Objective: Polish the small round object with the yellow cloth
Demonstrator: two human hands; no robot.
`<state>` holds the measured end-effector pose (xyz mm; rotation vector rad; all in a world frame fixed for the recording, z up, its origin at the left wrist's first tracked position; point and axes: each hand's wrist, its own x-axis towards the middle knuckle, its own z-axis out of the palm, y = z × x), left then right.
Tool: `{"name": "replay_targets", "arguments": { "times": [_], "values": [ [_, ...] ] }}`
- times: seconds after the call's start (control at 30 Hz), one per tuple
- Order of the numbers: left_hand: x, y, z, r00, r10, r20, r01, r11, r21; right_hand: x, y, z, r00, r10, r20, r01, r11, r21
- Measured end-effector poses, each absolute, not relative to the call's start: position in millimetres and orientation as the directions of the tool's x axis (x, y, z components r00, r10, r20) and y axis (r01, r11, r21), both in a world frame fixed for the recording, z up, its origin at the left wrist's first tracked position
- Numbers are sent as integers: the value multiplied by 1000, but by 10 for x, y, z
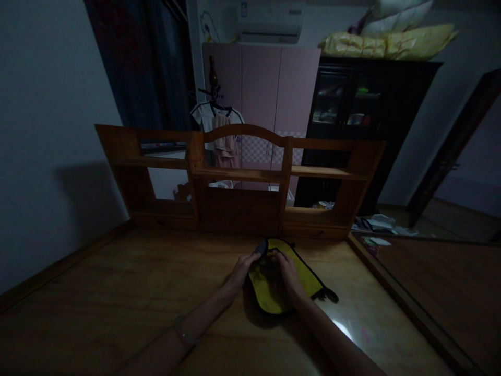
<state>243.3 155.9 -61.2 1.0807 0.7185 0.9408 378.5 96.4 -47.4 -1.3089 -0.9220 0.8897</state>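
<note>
On the wooden board in front of me lies a yellow piece with black edging (309,277), pouch-like or a folded cloth. A dark loop sticks out at its lower right corner, and a grey patch shows at its upper left. My left hand (243,267) is closed on the left edge, with the thumb on top by the grey patch. Over the middle of the piece, my right hand (287,269) has its fingers bent and pressed into the material near the upper part. Shadow between the hands hides its inner folds.
A wooden shelf headboard (242,175) stands across the far edge of the bare board (156,282). A wall (50,130) rises at the left, and a raised wooden rim (391,287) runs along the right. Beyond stand a pink wardrobe (260,83) and a dark cabinet (376,141).
</note>
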Motion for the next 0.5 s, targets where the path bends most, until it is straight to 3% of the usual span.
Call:
{"name": "replay_targets", "arguments": {
  "times": [0.2, 0.5],
  "values": [
    [2487, 1597, -626, 422, 905, -58, -418, 251, 873, 3783, 961, -505, 350, 936, 14, -42, 31, -999],
    [2440, 1598, -633, 472, 882, -16, -278, 166, 946, 3794, 966, -488, 367, 925, 95, 42, 85, -995]
  ]
}}
